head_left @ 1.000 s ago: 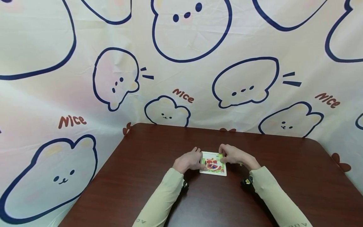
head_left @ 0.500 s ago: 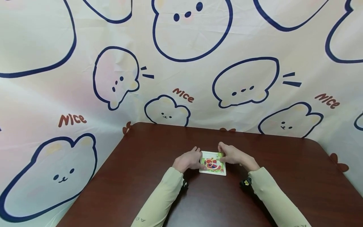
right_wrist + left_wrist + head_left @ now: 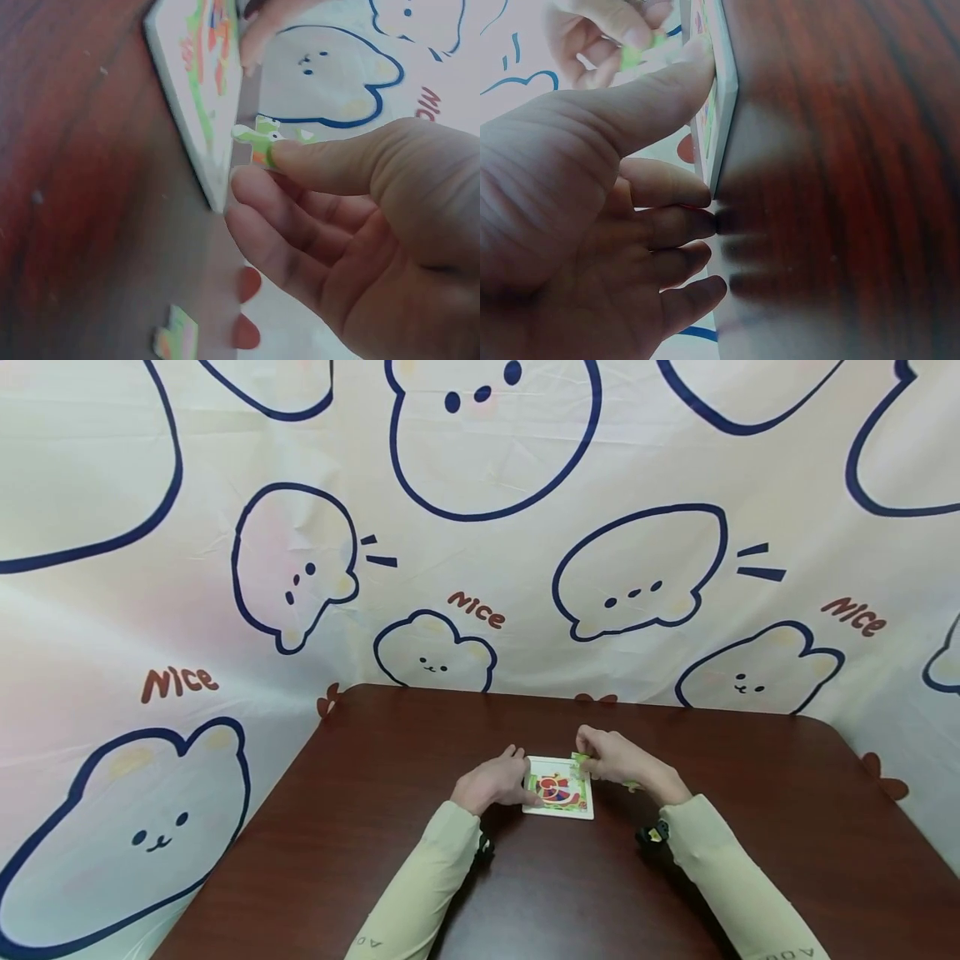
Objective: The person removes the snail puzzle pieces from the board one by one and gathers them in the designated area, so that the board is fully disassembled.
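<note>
Behind the puzzle board point(image 3: 562, 813) hangs a pale cloth point(image 3: 450, 556) printed with blue-outlined bears and the word "Nice". The dark reddish-brown wooden surface point(image 3: 405, 810) spreads all around the board. My pale green sleeves point(image 3: 423, 881) reach toward it from its near side. My left hand point(image 3: 491, 782) is at the board's left edge, grasping nothing, thumb laid on its face and the other fingers loosely extended alongside. My right hand point(image 3: 618, 756), by the board's far right corner, pinches a green puzzle piece point(image 3: 259, 143) between thumb and finger. The board itself lies flat on the surface between my hands, white-rimmed, with a red, yellow and purple figure on green. A black device point(image 3: 654, 833) sits at my right wrist, right of the board and nearer me. The held piece is just by that far right corner; I cannot tell whether it touches the board. A loose piece point(image 3: 178, 335) lies to the board's right.
</note>
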`<state>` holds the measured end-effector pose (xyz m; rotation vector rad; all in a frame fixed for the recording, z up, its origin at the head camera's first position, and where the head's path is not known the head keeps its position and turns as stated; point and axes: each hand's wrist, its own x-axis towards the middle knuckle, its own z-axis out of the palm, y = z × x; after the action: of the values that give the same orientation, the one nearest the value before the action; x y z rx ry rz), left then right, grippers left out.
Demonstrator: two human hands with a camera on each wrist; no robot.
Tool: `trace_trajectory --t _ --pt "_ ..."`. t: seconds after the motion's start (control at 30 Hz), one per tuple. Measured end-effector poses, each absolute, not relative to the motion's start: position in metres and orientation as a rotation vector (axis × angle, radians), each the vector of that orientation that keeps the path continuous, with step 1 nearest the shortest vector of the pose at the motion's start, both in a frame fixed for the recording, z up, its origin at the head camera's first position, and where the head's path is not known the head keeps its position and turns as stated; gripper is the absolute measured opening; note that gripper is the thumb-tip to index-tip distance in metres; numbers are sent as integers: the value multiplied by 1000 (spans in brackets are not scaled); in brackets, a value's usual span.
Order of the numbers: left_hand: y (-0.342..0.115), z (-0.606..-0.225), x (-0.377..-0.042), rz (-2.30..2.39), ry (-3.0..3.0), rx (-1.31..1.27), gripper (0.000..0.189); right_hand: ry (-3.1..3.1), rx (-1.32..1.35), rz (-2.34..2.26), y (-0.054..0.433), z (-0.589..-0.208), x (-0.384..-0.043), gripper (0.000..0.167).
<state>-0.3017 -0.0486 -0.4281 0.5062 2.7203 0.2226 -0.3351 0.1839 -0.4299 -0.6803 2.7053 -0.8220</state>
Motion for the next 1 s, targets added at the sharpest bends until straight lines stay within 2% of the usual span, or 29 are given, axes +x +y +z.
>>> trace_trajectory --t 0.57,1.0 --pt "-51 -429 -302 242 2716 531 75 2744 -642 -839 227 -415 -324 13" --pt "-51 -431 -303 248 2722 528 76 2767 -558 -782 271 -429 -310 14"
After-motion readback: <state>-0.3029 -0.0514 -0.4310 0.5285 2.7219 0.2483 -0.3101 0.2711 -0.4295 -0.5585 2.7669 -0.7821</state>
